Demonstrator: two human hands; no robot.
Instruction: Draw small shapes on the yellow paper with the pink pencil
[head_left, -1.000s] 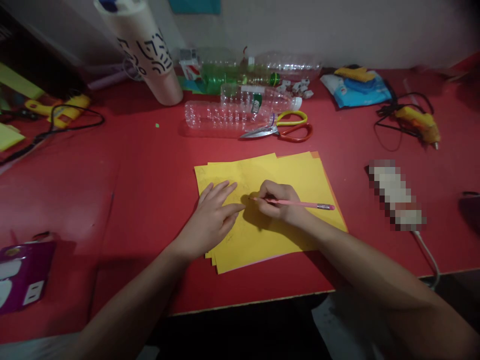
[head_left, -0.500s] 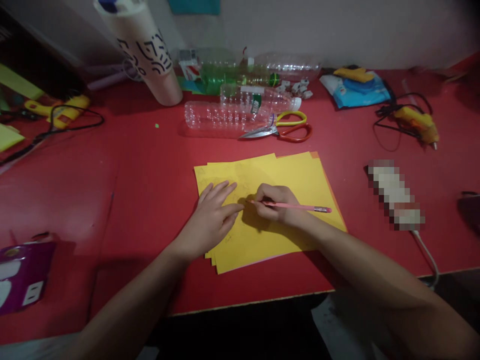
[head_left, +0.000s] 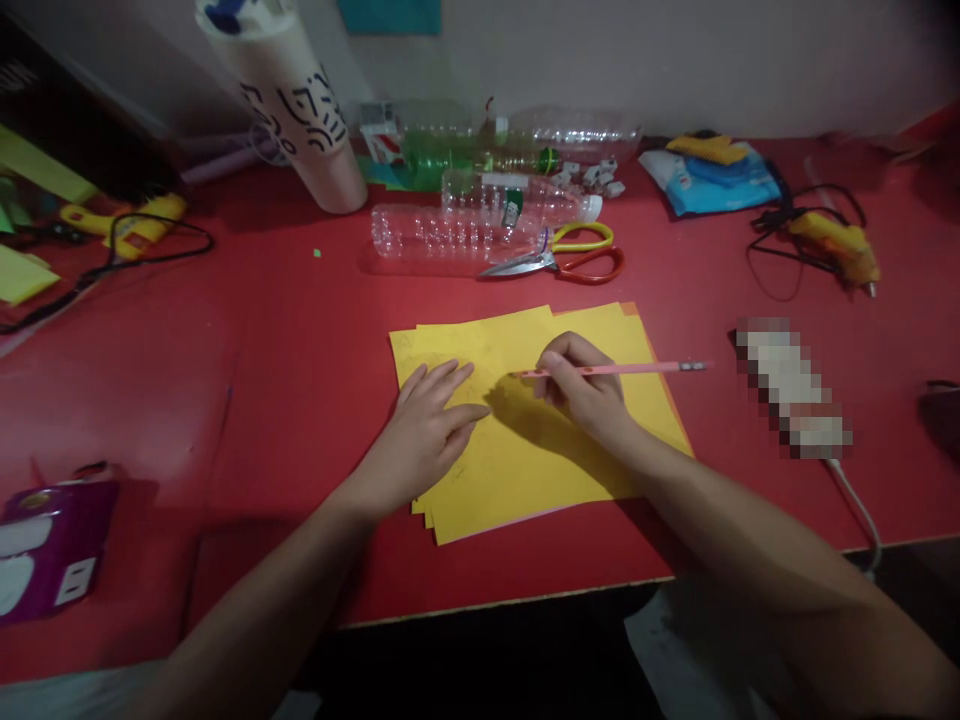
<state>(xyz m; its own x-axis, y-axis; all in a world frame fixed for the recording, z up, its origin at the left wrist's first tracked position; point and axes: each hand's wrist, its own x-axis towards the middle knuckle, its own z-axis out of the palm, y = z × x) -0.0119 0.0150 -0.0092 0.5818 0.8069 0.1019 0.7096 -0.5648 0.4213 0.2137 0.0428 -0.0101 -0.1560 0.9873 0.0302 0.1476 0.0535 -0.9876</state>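
A stack of yellow paper lies slightly askew on the red table, with faint pencil marks on its left part. Flat on the left side of the top sheet rests my left hand, fingers spread. My right hand pinches a pink pencil, which is held nearly level with its eraser end pointing right. The pencil's tip is over the sheet near my left fingertips, and a shadow falls below it; whether it touches the paper I cannot tell.
Behind the paper lie scissors with yellow and red handles and several plastic bottles. A tall white tumbler stands back left. Yellow glue guns with black cords flank the table. A blue packet sits back right, a purple pouch front left.
My right hand has lifted and shifted up and to the right with the pencil, its tip moving slightly up and right. My left hand has stayed in place on the paper.
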